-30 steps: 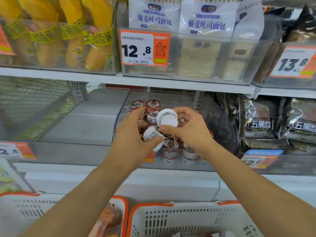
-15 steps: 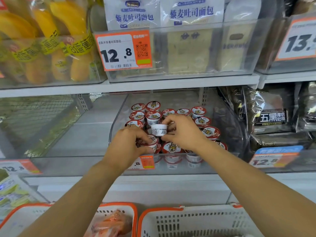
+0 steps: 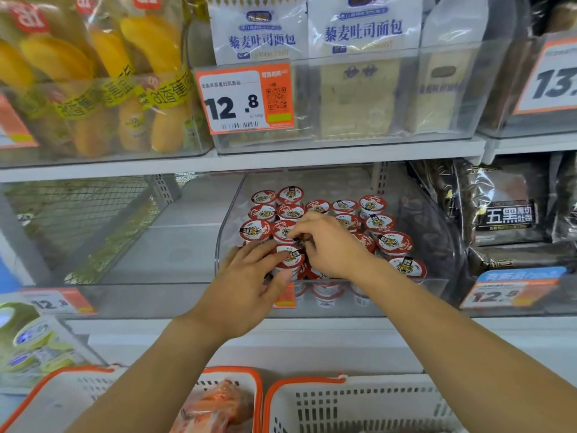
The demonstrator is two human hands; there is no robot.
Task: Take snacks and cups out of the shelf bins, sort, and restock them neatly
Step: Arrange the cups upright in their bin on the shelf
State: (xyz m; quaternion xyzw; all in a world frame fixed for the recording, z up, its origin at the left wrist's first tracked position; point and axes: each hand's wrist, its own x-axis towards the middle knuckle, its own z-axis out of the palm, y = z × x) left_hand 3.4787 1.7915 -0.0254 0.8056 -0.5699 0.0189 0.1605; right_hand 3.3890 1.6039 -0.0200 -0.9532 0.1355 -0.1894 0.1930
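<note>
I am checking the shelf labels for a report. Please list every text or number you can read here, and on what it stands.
"12.8": orange price tag on the clear bread bin.
"藜麦吐司面包": white bread bags in that bin.
"五黑厚切吐司": dark bread bag, right.
"13." (cut off): price tag, top right.
"12.8": blurred tag, lower left.
"12.": blurred tag, lower right; last digit unclear.
Too blurred: tiger-lid cups, yellow snack bands.

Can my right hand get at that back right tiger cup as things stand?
Probably yes: the right hand is already inside the clear bin, and nothing covers the back right cup.
</note>
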